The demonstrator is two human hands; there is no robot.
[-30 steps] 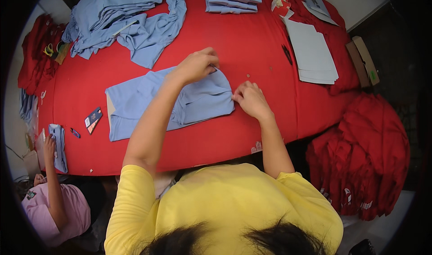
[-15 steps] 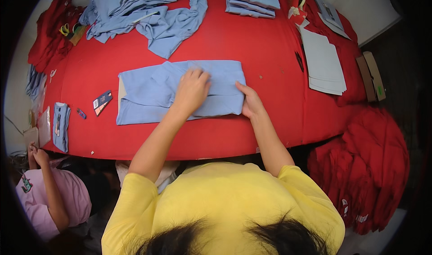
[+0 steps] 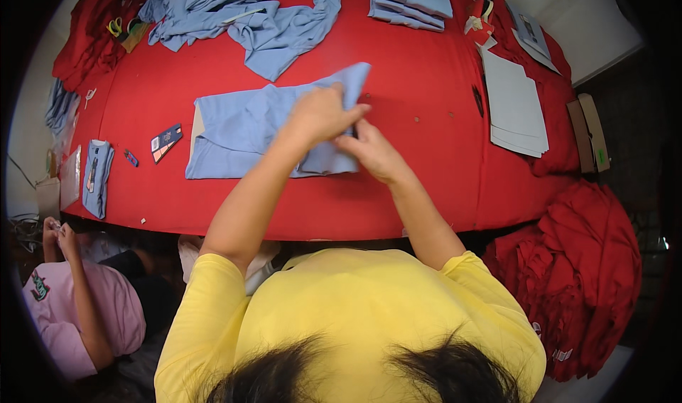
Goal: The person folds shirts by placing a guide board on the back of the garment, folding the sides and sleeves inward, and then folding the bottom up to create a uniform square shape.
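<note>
A light-blue garment [image 3: 249, 129] lies folded into a long rectangle on the red-covered table in front of me. A cream strip [image 3: 198, 128] shows at its left end. Its right end is bent up, the far corner standing off the table. My left hand [image 3: 320, 115] curls over that raised end, its thumb pointing right and its fingertips partly hidden. Close beside it, my right hand [image 3: 376, 153] grips the near part of the same end, fingers bent around the edge. The two thumbs nearly meet.
Loose blue garments [image 3: 284, 37] and a folded blue stack [image 3: 410, 5] are at the back. Pale sheets [image 3: 515, 104] lie right, tags [image 3: 166, 143] and a small folded garment [image 3: 97, 179] left. Red fabric [image 3: 575, 275] is heaped at lower right. Another person [image 3: 85, 310] sits at lower left.
The garment's right end, flat before, is now bent upward and inward. My right hand has moved left from its edge, and my left hand has shifted right, bringing them together.
</note>
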